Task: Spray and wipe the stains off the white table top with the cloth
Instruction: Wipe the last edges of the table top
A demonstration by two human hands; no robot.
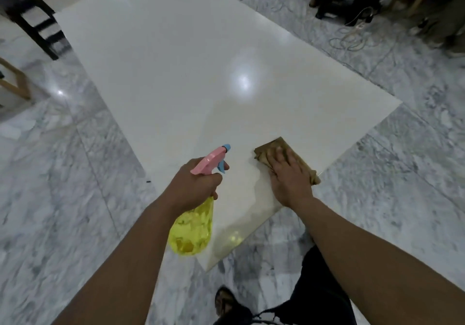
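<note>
Across most of the view stretches the white table top [176, 73], glossy, with marble floor [63, 173] on every side and dark chairs [32, 20] beyond its far corner. No clear stain shows on the surface from this angle; glare and blur may hide faint ones. Near the table's close corner lies the brown cloth [281, 152], folded, flat on the top and reaching almost to the right-hand edge. Just beside it, to the left and held above the surface, is the yellow spray bottle [192, 231] with its pink and blue trigger head [214, 160] aimed out over the table.

One risk is the cloth being pushed off the near edge, since it sits so close to it and the wipe runs along that side. Another is spray landing on the floor rather than the top if the nozzle swings left, leaving the marble slick underfoot.

The right hand [289, 176] presses the cloth with fingers straight and spread, palm down. The left hand [193, 186] grips the bottle's neck, fingers curled round it, one finger at the blue trigger.
</note>
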